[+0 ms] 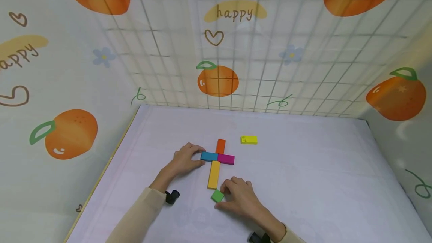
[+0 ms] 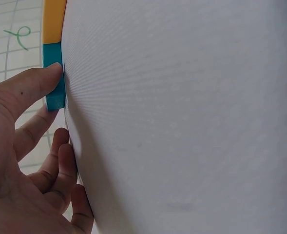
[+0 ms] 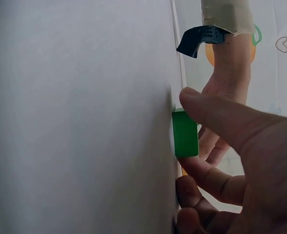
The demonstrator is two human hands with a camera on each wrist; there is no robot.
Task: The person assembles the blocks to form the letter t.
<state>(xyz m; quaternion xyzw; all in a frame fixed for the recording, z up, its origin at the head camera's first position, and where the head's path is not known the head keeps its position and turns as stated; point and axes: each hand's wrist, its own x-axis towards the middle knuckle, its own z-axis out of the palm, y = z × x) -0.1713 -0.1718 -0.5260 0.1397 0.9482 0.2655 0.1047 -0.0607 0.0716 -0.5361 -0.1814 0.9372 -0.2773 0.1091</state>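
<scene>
In the head view, my left hand (image 1: 184,159) is at the left end of a blue block (image 1: 209,156), thumb and index finger pinching it. The left wrist view shows the thumb over the side of that blue block (image 2: 53,90). A magenta block (image 1: 226,159) continues the row to its right. Above the row stands an orange-red block (image 1: 221,146), and below it lies a long yellow-orange block (image 1: 213,174). My right hand (image 1: 241,197) pinches a small green block (image 1: 217,196), turned at an angle close under the long block's lower end. The right wrist view shows this green block (image 3: 185,134) between thumb and index finger.
A bright yellow block (image 1: 249,140) lies apart at the upper right of the arrangement. All of it rests on a white tabletop (image 1: 303,168), with printed curtains (image 1: 168,66) behind and at the sides. Black wrist cameras (image 1: 173,197) sit at both cuffs.
</scene>
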